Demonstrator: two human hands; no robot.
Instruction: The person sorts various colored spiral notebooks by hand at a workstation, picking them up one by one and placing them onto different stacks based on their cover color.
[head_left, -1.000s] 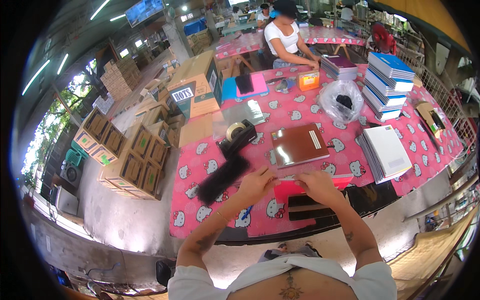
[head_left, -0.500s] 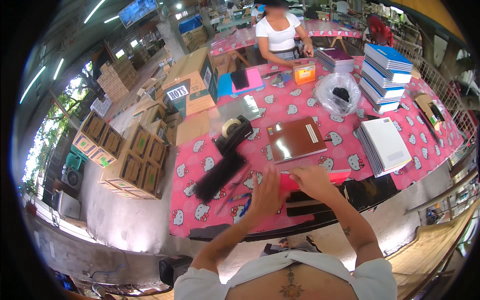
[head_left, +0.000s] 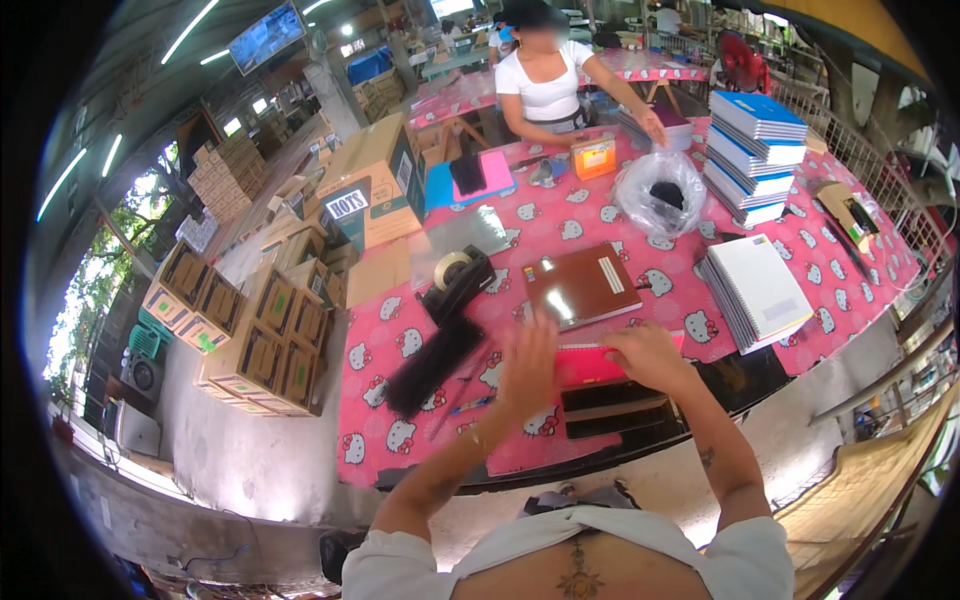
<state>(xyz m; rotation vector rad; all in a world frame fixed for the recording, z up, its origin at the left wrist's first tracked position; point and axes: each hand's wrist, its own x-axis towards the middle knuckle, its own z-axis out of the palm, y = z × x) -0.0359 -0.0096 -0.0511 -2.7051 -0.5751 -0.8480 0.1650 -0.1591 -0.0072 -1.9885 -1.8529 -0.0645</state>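
Observation:
A pink spiral notebook (head_left: 585,367) lies at the near edge of the table. My right hand (head_left: 648,358) has its fingers curled on the notebook's top side, towards the right. At the notebook's left end is my left hand (head_left: 530,372), fingers stretched out and smeared by motion; whether it touches the cover I cannot tell. Just beyond both hands lies a brown notebook (head_left: 583,284). To the left are a bundle of black strands (head_left: 435,368) and a black tape dispenser (head_left: 456,284). A pen (head_left: 472,405) rests beside my left wrist.
White spiral notebooks (head_left: 760,290) are stacked at right, with a tall blue-and-white notebook stack (head_left: 757,155) behind. A clear plastic bag (head_left: 660,192) and an orange box (head_left: 594,158) stand farther back. Across the table a co-worker (head_left: 545,95) reaches out. Cardboard boxes (head_left: 375,180) stand at left.
My left hand has shifted slightly at the notebook's left end. More of the pink cover shows between my hands. The co-worker's arm has stretched out towards the dark notebook stack. The whole view has shifted a little.

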